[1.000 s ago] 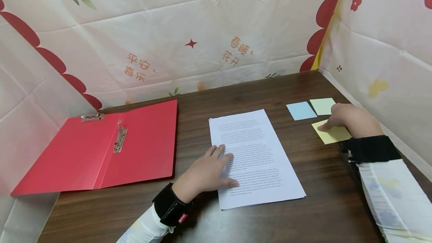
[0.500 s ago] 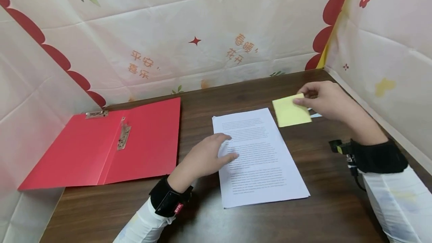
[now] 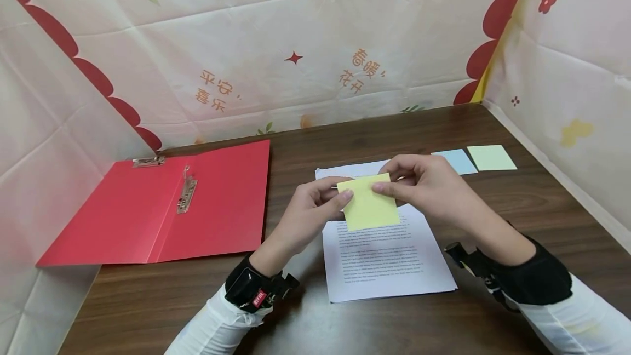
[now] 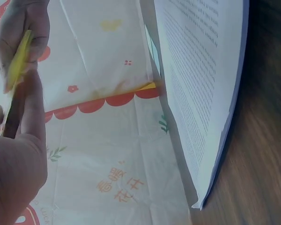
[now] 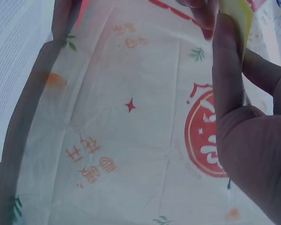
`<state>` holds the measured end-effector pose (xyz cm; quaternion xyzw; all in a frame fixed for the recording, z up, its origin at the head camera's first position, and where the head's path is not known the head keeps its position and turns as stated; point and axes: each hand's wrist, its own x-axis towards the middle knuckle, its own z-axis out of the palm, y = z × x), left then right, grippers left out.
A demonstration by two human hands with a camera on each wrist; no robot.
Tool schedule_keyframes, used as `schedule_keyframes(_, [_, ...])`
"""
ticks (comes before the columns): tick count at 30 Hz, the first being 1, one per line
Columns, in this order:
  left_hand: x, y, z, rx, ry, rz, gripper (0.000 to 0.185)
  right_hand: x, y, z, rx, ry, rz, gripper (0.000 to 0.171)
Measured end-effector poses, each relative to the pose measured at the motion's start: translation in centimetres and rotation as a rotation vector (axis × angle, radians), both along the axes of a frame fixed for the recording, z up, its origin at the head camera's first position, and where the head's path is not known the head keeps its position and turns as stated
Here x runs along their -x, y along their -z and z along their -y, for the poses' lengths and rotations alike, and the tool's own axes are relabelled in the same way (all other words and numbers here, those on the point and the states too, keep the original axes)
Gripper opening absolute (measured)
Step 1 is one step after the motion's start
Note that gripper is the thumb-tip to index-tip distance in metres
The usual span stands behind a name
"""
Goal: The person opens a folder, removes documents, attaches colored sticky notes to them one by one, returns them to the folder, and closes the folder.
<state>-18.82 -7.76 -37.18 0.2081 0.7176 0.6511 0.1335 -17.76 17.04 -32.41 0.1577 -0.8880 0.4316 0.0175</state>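
Okay, we're pinching the yellow note point(image 3: 372, 211) with left hand point(image 3: 307, 206) and right hand point(image 3: 434, 186) over the printed pages point(image 3: 386, 262); probably peeling time, so gentle pulling next.

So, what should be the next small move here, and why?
Perhaps the right hand could try to lift one sheet of the yellow note, if it is a pad: that hand pinches near an upper corner, while the left hand pinches the opposite side.
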Motion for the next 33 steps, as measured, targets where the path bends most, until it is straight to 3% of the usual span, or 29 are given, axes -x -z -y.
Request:
schedule_keyframes(3, [-0.1,0.1,0.0,-0.017,0.009,0.008,0.036,-0.2,0.3,0.3,-0.050,-0.039,-0.146,0.026])
schedule_keyframes(5, [0.0,0.2,0.0,-0.029,0.009,0.014,0.035,-0.2,0.5,0.2,-0.111,-0.101,-0.347,0.034])
schedule_keyframes(9, [0.0,0.2,0.1,-0.054,0.002,0.016,0.034,0.1,0.9,0.2,-0.298,-0.301,-0.839,0.044])
schedule_keyframes(12, [0.1,0.2,0.1,-0.067,-0.013,0.015,0.032,-0.1,1.1,0.6,-0.448,-0.422,-1.035,0.052])
schedule_keyframes(15, [0.1,0.1,0.1,-0.067,-0.030,0.021,0.031,-0.4,1.3,1.2,-0.570,-0.441,-1.063,0.065])
schedule_keyframes(18, [0.1,0.1,0.1,-0.059,-0.040,0.029,0.030,-0.5,1.6,1.3,-0.620,-0.424,-1.036,0.070])
schedule_keyframes(26, [0.3,0.3,0.0,-0.054,-0.009,0.048,0.033,-0.4,2.1,0.9,-0.526,-0.449,-0.953,0.057])
schedule_keyframes(33, [0.5,0.7,0.3,-0.098,0.110,0.056,0.050,-0.2,1.9,0.7,-0.460,-0.417,-0.945,0.046])
